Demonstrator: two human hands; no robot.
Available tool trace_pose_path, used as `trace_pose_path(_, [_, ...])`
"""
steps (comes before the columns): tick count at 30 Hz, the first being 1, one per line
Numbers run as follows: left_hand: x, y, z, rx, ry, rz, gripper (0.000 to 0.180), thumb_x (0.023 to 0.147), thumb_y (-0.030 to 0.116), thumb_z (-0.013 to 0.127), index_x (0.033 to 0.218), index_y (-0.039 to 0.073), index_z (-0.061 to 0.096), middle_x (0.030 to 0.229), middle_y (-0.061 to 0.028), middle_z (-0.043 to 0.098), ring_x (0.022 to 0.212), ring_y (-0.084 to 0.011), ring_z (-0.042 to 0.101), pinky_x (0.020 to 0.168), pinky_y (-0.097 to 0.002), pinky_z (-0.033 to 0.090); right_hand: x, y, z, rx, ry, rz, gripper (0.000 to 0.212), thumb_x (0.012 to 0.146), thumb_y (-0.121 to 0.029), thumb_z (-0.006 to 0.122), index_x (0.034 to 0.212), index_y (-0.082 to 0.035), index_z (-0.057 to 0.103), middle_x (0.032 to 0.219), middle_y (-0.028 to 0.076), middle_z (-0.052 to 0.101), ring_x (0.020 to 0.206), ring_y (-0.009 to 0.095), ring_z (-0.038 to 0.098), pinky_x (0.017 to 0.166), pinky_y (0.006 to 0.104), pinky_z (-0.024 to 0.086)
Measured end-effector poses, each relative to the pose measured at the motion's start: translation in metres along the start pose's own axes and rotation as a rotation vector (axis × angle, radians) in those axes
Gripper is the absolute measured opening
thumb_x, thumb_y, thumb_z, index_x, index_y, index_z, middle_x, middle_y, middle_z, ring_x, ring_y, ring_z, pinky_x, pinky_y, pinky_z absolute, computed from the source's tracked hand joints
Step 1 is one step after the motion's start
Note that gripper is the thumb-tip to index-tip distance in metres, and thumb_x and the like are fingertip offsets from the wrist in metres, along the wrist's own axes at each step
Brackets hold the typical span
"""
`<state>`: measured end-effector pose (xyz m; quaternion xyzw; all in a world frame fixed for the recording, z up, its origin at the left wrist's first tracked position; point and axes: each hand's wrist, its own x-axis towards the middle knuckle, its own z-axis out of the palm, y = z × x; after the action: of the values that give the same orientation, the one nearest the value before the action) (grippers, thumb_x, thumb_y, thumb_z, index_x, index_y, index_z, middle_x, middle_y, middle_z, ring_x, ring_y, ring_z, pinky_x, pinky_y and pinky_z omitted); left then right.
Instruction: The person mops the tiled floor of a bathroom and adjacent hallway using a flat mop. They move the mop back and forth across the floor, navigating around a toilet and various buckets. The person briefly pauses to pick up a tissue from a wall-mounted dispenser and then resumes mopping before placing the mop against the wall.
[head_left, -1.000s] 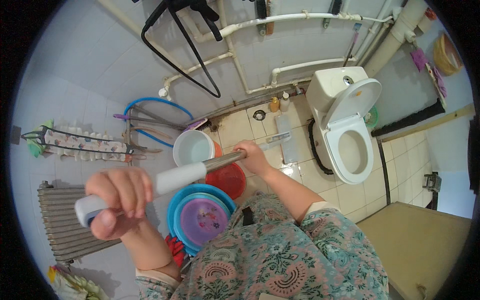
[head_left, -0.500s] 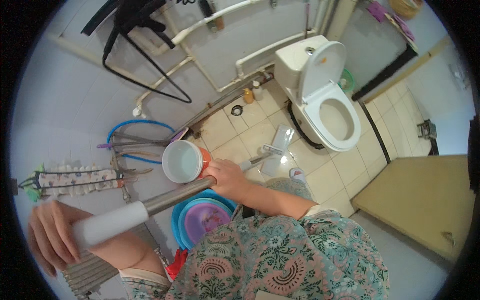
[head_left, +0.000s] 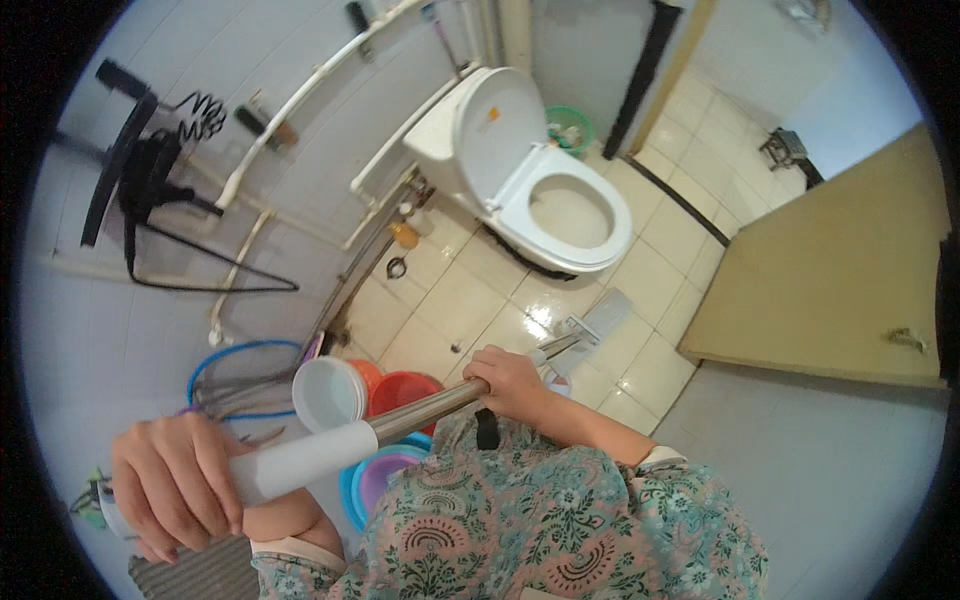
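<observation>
Your flat mop [head_left: 415, 413] slants from lower left to just right of centre, its grey rectangular head [head_left: 609, 311] on the shiny floor tiles [head_left: 455, 308]. Your left hand [head_left: 175, 480] wraps the white grip [head_left: 305, 462] at lower left; your right hand [head_left: 510, 383] curls around the metal pole [head_left: 440, 401] near centre. Left of centre sit a white bucket [head_left: 322, 397] and a red basin [head_left: 398, 388]. Above the head stands the toilet [head_left: 612, 215], lid raised; a yellowish door [head_left: 820, 275] fills the right.

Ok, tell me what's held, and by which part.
A mop: the left hand grips its white handle, the right hand its metal pole.
</observation>
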<state>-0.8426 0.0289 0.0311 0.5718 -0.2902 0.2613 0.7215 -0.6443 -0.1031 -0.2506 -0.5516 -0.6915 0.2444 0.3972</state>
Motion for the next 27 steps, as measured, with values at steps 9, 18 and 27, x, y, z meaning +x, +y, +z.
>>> trace_pose_path(9, [0.000,-0.079,0.044,0.374,0.362,0.007,0.018,0.076,0.009,0.059,0.061,0.008,0.048,0.051,-0.0050,0.054,0.044,-0.0144,0.054,0.050,-0.0295,0.050,-0.023,0.073,-0.085,-0.195,0.040,0.062,0.017,0.064,-0.008,0.064,0.078,-0.013,0.055,0.073,0.001,0.053,0.074,0.024,0.053,0.060,0.0357,0.044])
trace_pose_path(18, [-0.022,-0.222,0.070,0.586,0.812,-0.130,0.024,0.080,0.020,0.061,0.074,0.013,0.039,0.070,-0.0016,0.045,0.067,-0.0162,0.049,0.082,-0.0396,0.040,-0.034,0.197,-0.144,-0.382,0.063,0.155,0.016,0.063,-0.002,0.060,0.076,-0.012,0.056,0.076,0.002,0.056,0.081,0.025,0.053,0.070,0.0358,0.044])
trace_pose_path(27, [0.020,-0.332,0.061,0.830,0.404,-0.454,0.020,0.069,0.003,0.068,0.084,0.005,0.055,0.091,-0.0101,0.058,0.095,-0.0237,0.055,0.092,-0.0423,0.039,-0.048,0.312,-0.169,-0.262,0.334,0.408,0.018,0.067,0.005,0.055,0.080,-0.007,0.057,0.091,0.009,0.054,0.089,0.029,0.053,0.074,0.0355,0.045])
